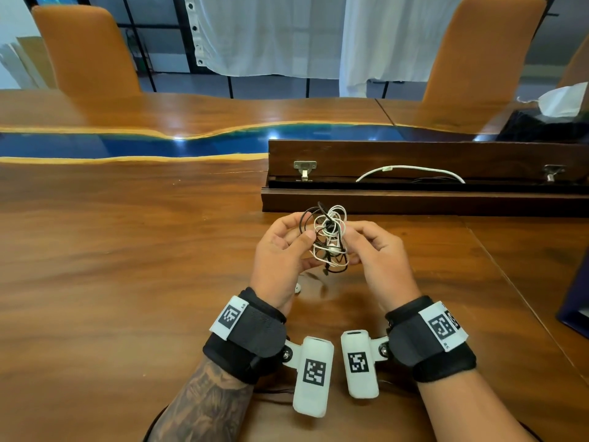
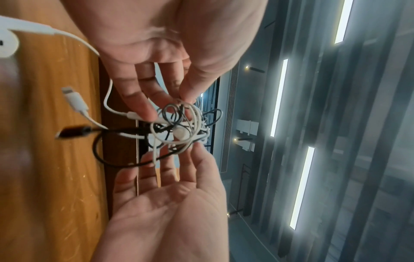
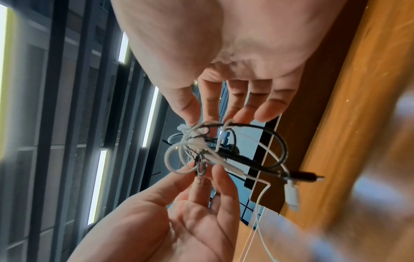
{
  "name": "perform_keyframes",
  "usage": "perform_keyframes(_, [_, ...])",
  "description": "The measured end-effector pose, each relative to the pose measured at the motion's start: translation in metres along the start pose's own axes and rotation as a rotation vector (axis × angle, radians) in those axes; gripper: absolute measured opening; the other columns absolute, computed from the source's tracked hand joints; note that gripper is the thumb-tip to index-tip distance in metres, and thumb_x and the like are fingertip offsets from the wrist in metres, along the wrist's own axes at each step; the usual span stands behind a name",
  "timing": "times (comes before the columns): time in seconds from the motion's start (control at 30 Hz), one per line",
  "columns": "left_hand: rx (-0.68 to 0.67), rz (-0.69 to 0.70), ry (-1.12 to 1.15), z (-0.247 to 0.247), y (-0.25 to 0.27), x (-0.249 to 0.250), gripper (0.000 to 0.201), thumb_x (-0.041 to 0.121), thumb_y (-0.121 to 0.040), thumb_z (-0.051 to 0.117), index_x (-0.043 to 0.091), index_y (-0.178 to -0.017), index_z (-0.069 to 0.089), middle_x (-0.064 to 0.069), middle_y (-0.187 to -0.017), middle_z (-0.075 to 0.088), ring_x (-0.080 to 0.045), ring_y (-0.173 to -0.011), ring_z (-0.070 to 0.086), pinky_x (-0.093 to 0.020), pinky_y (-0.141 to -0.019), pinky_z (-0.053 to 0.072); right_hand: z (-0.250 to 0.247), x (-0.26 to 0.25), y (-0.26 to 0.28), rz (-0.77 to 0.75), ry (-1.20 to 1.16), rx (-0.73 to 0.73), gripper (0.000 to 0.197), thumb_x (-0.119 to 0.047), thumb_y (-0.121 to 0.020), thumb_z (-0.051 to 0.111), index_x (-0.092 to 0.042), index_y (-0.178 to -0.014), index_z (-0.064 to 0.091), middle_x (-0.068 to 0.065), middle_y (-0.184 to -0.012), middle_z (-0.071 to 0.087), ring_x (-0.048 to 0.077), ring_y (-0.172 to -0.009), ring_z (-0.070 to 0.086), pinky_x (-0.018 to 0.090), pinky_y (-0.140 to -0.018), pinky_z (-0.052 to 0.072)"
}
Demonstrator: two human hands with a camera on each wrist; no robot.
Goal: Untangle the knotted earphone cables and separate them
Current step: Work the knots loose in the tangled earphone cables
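Note:
A knot of white and black earphone cables [image 1: 330,237] hangs a little above the wooden table [image 1: 127,266], between both hands. My left hand [image 1: 287,247] pinches white loops of the knot [image 2: 179,127] between thumb and fingers [image 2: 170,106]. My right hand [image 1: 366,247] holds the other side of the knot with its fingertips [image 3: 219,117]. A white plug [image 2: 75,101] and a black plug [image 2: 74,132] dangle free from the knot. One white earbud [image 1: 298,288] hangs below my left hand.
A long dark wooden box [image 1: 414,199] with its lid up lies just beyond my hands, with a white cable [image 1: 411,170] inside. Two orange chairs stand across the table. White tissue [image 1: 561,100] lies at the far right, and a dark blue object [image 1: 577,307] at the right edge.

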State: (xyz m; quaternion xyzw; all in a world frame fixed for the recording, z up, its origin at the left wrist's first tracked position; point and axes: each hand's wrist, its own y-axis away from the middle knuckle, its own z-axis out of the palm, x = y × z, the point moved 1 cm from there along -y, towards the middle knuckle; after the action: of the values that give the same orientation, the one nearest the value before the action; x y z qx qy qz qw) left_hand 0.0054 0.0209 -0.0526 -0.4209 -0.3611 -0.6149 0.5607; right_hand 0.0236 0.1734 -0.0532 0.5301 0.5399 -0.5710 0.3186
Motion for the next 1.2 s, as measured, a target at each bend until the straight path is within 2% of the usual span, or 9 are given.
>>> perform_keyframes(0.17, [0.034,0.013,-0.016,-0.0005,-0.0006,0.0013,0.023,0.001,-0.097,0.058,0.007,-0.119,0.062,-0.011,-0.102,0.075,-0.019,-0.084,0.070,-0.036,-0.067,0.058,-0.0001,-0.0032,0.0023,-0.041,0.015,0.009,0.017,-0.047,-0.091,0.062,-0.041,-0.079,0.072,-0.010,-0.088,0.062,0.004,-0.080,0.056,0.021,-0.072,0.044])
perform_keyframes(0.23, [0.023,0.019,-0.023,0.0001,0.0006,0.0022,0.021,0.006,-0.097,0.060,0.008,-0.117,0.064,-0.007,-0.097,0.075,-0.017,-0.079,0.068,-0.031,-0.060,0.057,-0.0010,-0.0027,0.0025,-0.061,0.023,-0.006,0.006,-0.033,-0.092,0.069,-0.031,-0.090,0.074,-0.005,-0.087,0.067,0.004,-0.077,0.058,0.018,-0.069,0.046])
perform_keyframes(0.33, [-0.019,0.058,-0.114,0.0019,0.0024,0.0012,0.024,0.016,-0.094,0.067,0.013,-0.118,0.065,-0.004,-0.107,0.074,-0.023,-0.094,0.070,-0.029,-0.071,0.059,-0.0015,-0.0010,0.0027,-0.088,0.030,-0.056,0.001,-0.018,-0.092,0.072,-0.018,-0.091,0.072,-0.002,-0.083,0.068,0.012,-0.077,0.063,0.022,-0.068,0.052])
perform_keyframes(0.4, [-0.018,0.113,-0.177,0.0022,0.0026,-0.0003,0.027,0.009,-0.090,0.071,0.014,-0.116,0.066,-0.005,-0.110,0.074,-0.020,-0.101,0.070,-0.027,-0.080,0.058,-0.0006,-0.0010,0.0032,-0.102,0.052,-0.076,0.002,-0.017,-0.092,0.072,-0.016,-0.091,0.071,-0.002,-0.086,0.069,0.015,-0.082,0.065,0.026,-0.072,0.055])
perform_keyframes(0.6, [-0.015,0.107,-0.119,-0.0036,-0.0029,-0.0018,0.024,-0.006,-0.094,0.060,0.009,-0.112,0.066,-0.012,-0.104,0.075,-0.021,-0.089,0.071,-0.029,-0.072,0.059,0.0037,0.0011,0.0029,-0.044,-0.041,-0.054,0.002,-0.011,-0.096,0.066,-0.011,-0.094,0.067,-0.012,-0.082,0.069,0.003,-0.077,0.065,0.018,-0.067,0.052])
perform_keyframes(0.8, [-0.024,0.086,-0.071,-0.0048,-0.0037,-0.0025,0.015,0.002,-0.094,0.064,0.010,-0.106,0.066,-0.012,-0.103,0.076,-0.020,-0.086,0.069,-0.033,-0.072,0.057,0.0029,-0.0037,0.0047,-0.053,-0.113,-0.067,0.013,-0.014,-0.091,0.072,-0.016,-0.101,0.063,-0.001,-0.093,0.072,0.013,-0.085,0.068,0.022,-0.072,0.054])
perform_keyframes(0.93, [-0.020,0.063,-0.040,-0.0057,-0.0039,-0.0018,0.014,0.007,-0.095,0.062,0.008,-0.109,0.066,-0.012,-0.102,0.076,-0.020,-0.085,0.070,-0.033,-0.070,0.058,0.0026,-0.0063,0.0043,-0.068,-0.167,-0.062,0.017,-0.003,-0.093,0.068,-0.014,-0.100,0.058,0.005,-0.091,0.071,0.015,-0.084,0.070,0.022,-0.071,0.053])
perform_keyframes(1.1, [-0.034,0.043,-0.051,-0.0059,-0.0021,-0.0017,0.010,0.012,-0.097,0.061,0.011,-0.105,0.067,-0.005,-0.094,0.074,-0.015,-0.081,0.068,-0.030,-0.066,0.056,0.0046,-0.0059,0.0059,-0.106,-0.094,-0.098,0.025,0.001,-0.097,0.060,-0.022,-0.103,0.070,-0.012,-0.094,0.072,0.002,-0.084,0.064,0.016,-0.072,0.050])
perform_keyframes(1.2, [-0.025,0.049,-0.066,-0.0046,-0.0009,0.0001,0.013,0.023,-0.092,0.067,0.012,-0.098,0.070,-0.009,-0.090,0.072,-0.021,-0.083,0.066,-0.038,-0.074,0.056,0.0037,-0.0051,0.0058,-0.102,-0.062,-0.109,0.024,-0.006,-0.094,0.067,-0.025,-0.107,0.072,-0.009,-0.102,0.073,0.010,-0.093,0.066,0.024,-0.075,0.055])
